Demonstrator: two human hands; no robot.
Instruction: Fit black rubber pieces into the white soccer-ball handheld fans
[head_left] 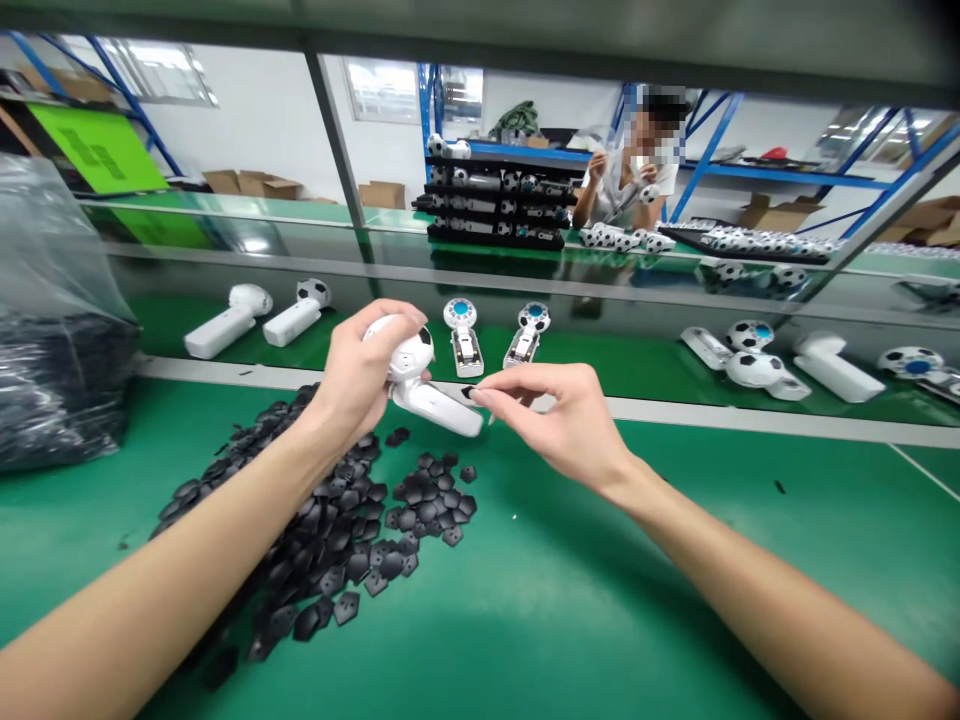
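Observation:
My left hand [367,365] is closed round the ball-shaped head of a white handheld fan housing [439,405] with a soccer-ball pattern. Its handle points down to the right. Close to the handle's end, my right hand [555,410] pinches a small black pentagon piece [469,393] between thumb and forefinger. A thin pale tip shows under those fingers; I cannot make out what it is. Below my left hand spreads a large heap of black pentagon pieces [322,520], with a smaller cluster [431,495] to its right.
White fan housings [225,322] lie at the left. Two opened fan halves [466,345] with blue centres lie ahead, more housings [757,365] at the right. A clear plastic bag [60,320] of black pieces stands far left. A co-worker [630,180] sits beyond stacked black trays [499,205].

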